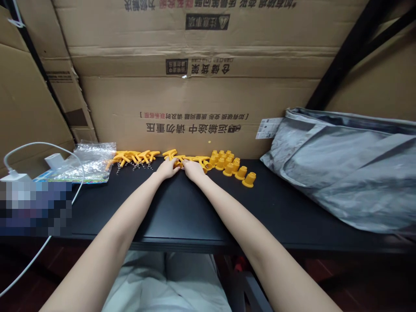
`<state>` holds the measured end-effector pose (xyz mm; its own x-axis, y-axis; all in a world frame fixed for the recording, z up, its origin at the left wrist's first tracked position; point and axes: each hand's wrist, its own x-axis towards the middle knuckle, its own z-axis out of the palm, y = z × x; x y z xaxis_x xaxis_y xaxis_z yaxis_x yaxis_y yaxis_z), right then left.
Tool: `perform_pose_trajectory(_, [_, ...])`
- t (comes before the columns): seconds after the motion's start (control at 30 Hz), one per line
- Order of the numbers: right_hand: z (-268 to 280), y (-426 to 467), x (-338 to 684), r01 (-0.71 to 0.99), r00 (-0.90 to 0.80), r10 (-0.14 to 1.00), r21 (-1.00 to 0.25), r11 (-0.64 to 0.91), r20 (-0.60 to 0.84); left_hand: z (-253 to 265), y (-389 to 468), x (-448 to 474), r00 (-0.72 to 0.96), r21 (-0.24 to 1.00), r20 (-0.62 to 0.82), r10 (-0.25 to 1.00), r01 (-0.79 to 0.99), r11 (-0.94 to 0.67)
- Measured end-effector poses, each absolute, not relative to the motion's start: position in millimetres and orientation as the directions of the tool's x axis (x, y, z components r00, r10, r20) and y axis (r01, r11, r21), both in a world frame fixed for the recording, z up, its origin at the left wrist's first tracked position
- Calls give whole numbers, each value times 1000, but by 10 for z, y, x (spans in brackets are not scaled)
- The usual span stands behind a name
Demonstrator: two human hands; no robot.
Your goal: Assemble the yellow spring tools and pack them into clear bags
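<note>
My left hand (167, 168) and my right hand (193, 169) meet at the back middle of the black table (182, 216). Their fingers close around a small yellow corkscrew part (177, 164), mostly hidden by the fingers. Just behind them lie several assembled-looking yellow corkscrew pieces (170, 153). Left of my hands is a pile of yellow T-shaped corkscrew handles (131, 156), their metal spirals sticking out. On the right, rows of hollow yellow cups (228, 169) stand with their wide rims down.
A large cardboard sheet (195, 95) stands upright behind the table. Clear plastic packaging (86, 160), a white charger (55, 161) and a white cable (82, 158) lie at left. A bulky grey bag (344, 173) fills the right side beside a black post (341, 52).
</note>
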<state>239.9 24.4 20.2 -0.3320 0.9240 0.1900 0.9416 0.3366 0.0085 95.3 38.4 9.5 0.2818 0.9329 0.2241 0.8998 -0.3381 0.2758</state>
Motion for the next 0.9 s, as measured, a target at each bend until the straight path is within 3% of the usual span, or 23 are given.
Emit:
perform_pose_trajectory(0.23, [174, 249, 2522, 887, -392, 874, -135, 442, 286, 26, 412, 898, 316, 255, 245, 916, 891, -376])
perform_pose_trajectory(0.33, [238, 243, 2653, 875, -424, 858, -115, 471, 289, 1, 398, 875, 318, 258, 280, 906, 884, -391])
perform_pose_trajectory(0.53, [363, 195, 2964, 970, -238, 968, -23, 240, 84, -1, 362, 864, 316, 259, 267, 910, 886, -384])
perform_pose_trajectory(0.7, [287, 213, 3080, 938, -343, 935, -26, 346, 90, 35, 374, 889, 341, 271, 255, 905, 873, -405])
perform_pose_trajectory(0.9, [163, 298, 3128, 905, -377, 913, -151, 399, 155, 94, 348, 883, 342, 285, 209, 916, 875, -392])
